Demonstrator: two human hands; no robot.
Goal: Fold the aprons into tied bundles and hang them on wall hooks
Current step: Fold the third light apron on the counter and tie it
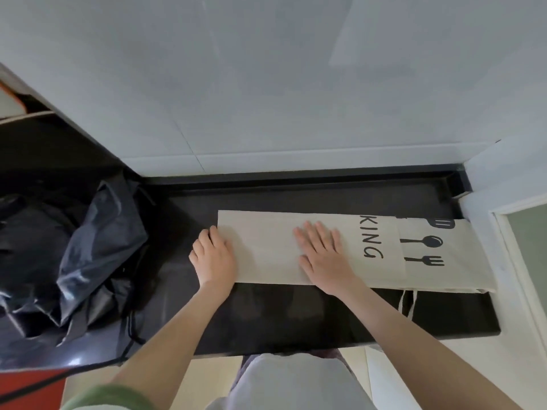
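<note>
**Apron pinned flat in a long strip, ready for the next fold**

The cream apron point(266, 247) lies on the dark surface point(296, 318), close to the tiled wall point(266, 84). It is already folded into 1 narrow band running left to right. Printed letters and cutlery shapes show at its right end, where an upper layer stops short of the layer beneath.

The right hand point(321, 253) rests palm down near the middle of the band, with its fingers straight and spread. This likely serves to press out air and stop the layers sliding apart.

The left hand point(214, 255) sits over the band's left end with its fingers bent toward the edge. Its thumb is hidden, so whether it pinches the cloth or only presses it cannot be told. Its place at the free end suggests that this end will be rolled or folded toward the right.

2 pale apron strings point(410, 304) trail over the surface from the band's near edge at the right, left loose and probably kept for tying the bundle.

A dark shiny heap point(88, 247) with cords lies at the left, apart from the band. Whether it is another apron is unclear. No wall hooks are in view.
</note>
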